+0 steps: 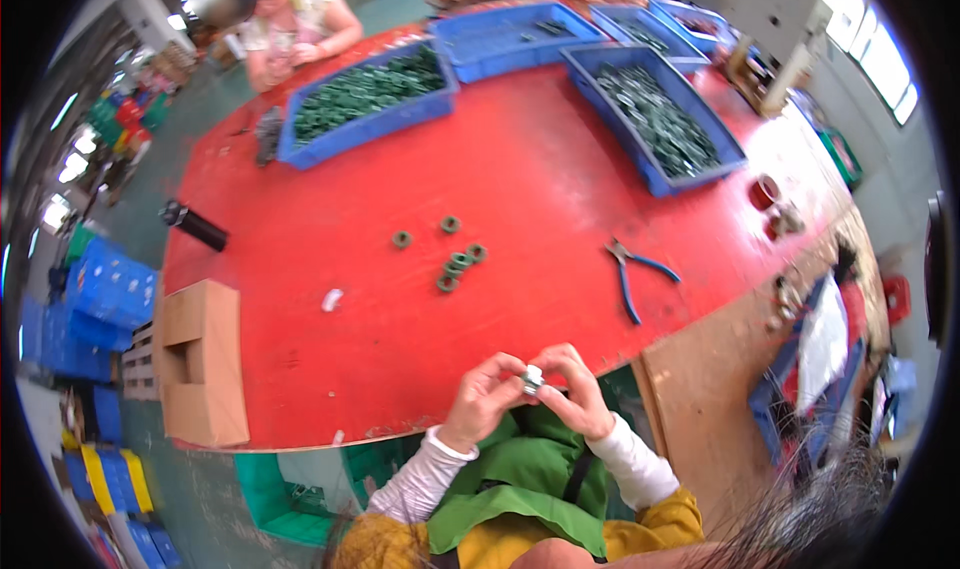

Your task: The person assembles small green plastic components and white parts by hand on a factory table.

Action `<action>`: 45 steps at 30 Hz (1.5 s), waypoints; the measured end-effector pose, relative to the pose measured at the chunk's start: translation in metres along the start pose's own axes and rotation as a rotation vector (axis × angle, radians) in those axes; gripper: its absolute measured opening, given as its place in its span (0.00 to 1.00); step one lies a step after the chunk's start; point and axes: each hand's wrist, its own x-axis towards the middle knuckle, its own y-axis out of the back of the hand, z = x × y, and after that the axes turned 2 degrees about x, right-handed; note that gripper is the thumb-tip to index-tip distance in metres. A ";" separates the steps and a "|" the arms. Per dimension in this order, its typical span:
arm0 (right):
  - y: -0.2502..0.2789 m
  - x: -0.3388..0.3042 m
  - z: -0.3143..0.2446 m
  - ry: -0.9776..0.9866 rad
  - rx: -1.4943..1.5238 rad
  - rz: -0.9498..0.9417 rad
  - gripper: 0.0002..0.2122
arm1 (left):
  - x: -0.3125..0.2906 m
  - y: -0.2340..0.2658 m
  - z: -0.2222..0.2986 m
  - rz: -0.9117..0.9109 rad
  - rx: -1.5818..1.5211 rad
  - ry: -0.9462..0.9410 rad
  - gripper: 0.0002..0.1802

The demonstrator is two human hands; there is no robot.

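Green apron (520, 474) nearest, and just above it both hands meet at the counter's (560, 189) near edge: left hand (485, 394) and right hand (580, 389) pinching 1 small pale ring (533, 379) between the fingertips. At 12 o'clock from them, 6 green rings (455, 259) lie loose, pliers (632, 269) at 1 o'clock. Far bins (655, 119) remain heaped with rings, so I judge plenty is left.
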 end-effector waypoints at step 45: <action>0.004 0.014 -0.012 0.449 -0.419 0.247 0.15 | 0.018 -0.012 -0.011 0.179 -0.251 -0.084 0.08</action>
